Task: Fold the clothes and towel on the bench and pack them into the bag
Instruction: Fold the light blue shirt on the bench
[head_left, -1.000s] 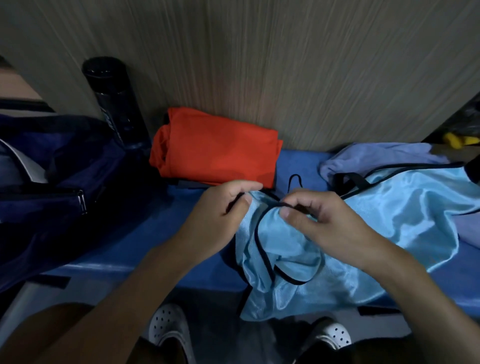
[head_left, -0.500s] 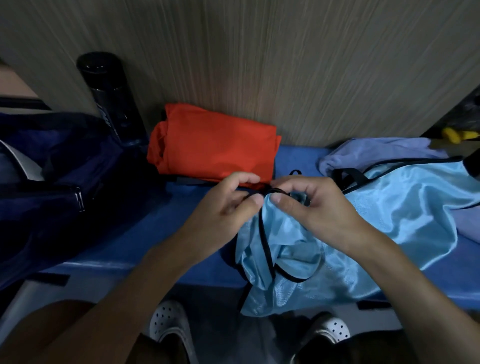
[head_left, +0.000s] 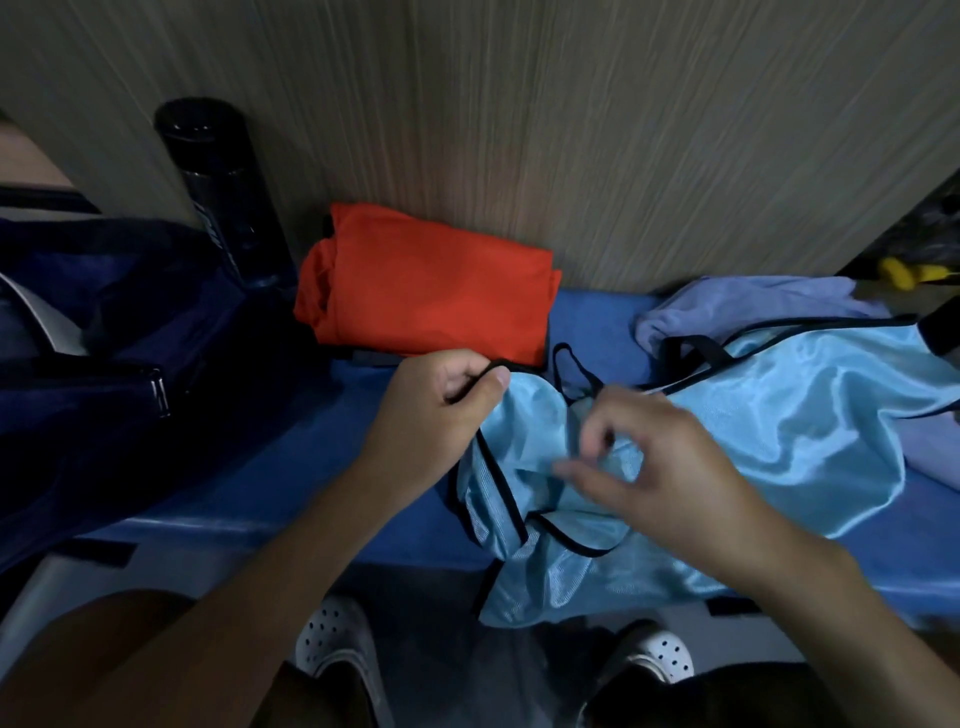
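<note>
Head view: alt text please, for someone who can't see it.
The left hand pinches the black trim of a crumpled light blue vest on a blue bench; the blurred right hand is over its fabric. Nearby are a folded orange garment, lilac towel, navy bag and black bottle.

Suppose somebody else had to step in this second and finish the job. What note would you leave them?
Left hand pinches the black trim of the light blue garment. Right hand is blurred above it; grip unclear.
Orange garment lies on the bench, at the back. Lilac towel lies crumpled behind the blue garment. Navy bag sits at the left.
Done: orange garment folded.
Left: fold blue garment and towel, pack all three.
</note>
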